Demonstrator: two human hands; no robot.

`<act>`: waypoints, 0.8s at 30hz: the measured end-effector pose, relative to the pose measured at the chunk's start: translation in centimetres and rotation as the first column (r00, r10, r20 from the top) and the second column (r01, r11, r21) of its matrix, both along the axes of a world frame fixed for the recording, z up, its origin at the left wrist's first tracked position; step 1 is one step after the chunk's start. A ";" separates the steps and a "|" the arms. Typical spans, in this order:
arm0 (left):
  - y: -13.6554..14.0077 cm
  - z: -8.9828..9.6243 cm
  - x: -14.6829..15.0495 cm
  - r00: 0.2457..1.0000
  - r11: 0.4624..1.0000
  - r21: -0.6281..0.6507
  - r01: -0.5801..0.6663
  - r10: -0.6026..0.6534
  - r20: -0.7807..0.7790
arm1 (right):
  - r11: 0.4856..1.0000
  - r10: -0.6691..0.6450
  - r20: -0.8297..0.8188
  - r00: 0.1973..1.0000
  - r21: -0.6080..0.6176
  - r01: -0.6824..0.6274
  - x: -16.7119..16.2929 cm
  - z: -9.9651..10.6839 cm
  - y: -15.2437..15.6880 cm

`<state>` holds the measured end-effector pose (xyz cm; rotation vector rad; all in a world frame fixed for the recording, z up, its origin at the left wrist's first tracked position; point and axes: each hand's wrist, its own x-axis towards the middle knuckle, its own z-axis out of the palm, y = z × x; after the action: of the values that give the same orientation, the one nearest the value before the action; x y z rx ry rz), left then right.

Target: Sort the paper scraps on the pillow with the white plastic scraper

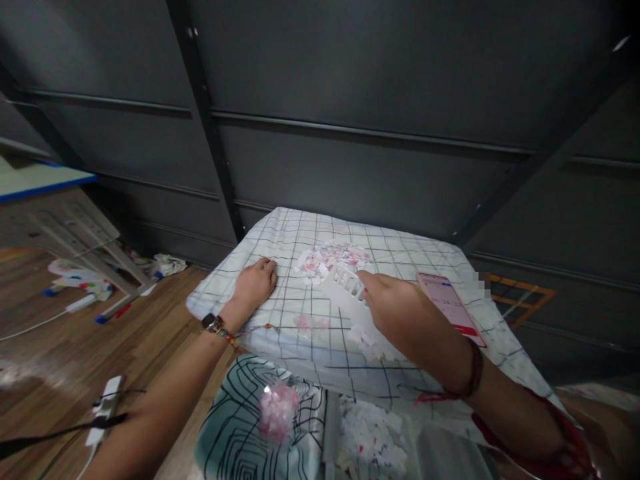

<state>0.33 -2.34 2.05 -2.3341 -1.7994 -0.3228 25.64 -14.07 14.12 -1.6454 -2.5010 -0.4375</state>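
My right hand [393, 303] is closed on a white plastic piece with a row of rectangular openings [345, 283], held tilted at the near edge of a heap of small white and pink paper scraps [333, 257]. The hand hides part of the piece, and its exact kind cannot be made out. My left hand [257, 281] rests on the checked cloth [300, 230] left of the heap, fingers loosely bent and holding nothing. More white scraps [373, 343] lie on the cloth below my right hand. A faint pink patch [310, 323] shows between the hands.
A phone [450, 307] lies right of my right hand. Below the table edge are a container of paper scraps [373, 437] and a clear bag of pink bits [279, 410] on a teal patterned cloth [225, 420]. A dark panelled wall [350, 167] stands behind; a power strip [105, 407] is at left.
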 end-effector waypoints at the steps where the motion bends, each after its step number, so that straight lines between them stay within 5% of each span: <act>1: 0.0 0.0 -0.1 1.000 1.000 0.003 -0.001 0.001 0.000 | 0.996 -0.034 0.006 0.999 -0.080 0.034 -0.2 0.5 0.2; 10: 0.2 -0.5 -0.4 1.000 1.000 -0.001 -0.007 0.007 0.020 | 0.940 -0.091 -0.002 0.996 -0.330 0.085 0.1 1.8 1.0; 19: 1.9 -2.0 -3.2 0.959 0.978 0.016 0.208 -0.207 0.193 | 0.963 -0.009 -0.016 1.000 -0.268 0.005 -0.3 1.3 2.1; 24: 1.8 -2.2 -3.9 0.943 0.970 0.060 0.236 -0.244 0.228 | 0.996 0.058 -0.066 0.996 -0.067 -0.063 1.8 1.0 2.0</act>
<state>-3.57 -0.58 -0.19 -2.5892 -1.5836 -0.6829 27.41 -12.04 15.13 -1.5758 -2.5375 -0.2903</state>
